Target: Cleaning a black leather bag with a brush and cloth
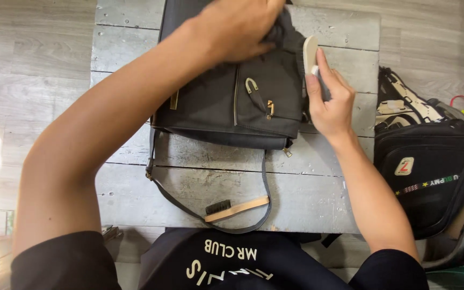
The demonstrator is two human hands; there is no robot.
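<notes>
While the left hand (237, 27) presses down on the top of the dark bag (226, 102), its fingers curled into the fabric, the right hand (330, 102) pinches a pale brush (310, 53) against the bag's side. The bag lies on the grey wooden surface (307, 198), a small wooden-handled brush (236, 209) inside its strap loop.

Dark grey handbag (232, 102) w/ gold zip pulls & buckle, lying flat, top centre of the frame, on a grey plank table; its thin strap loops down toward bottom centre. White flat brush (310, 53), pale handle, pressed to the bag's right edge, upper right of centre, tilted near upright, partly hidden by fingers.
</notes>
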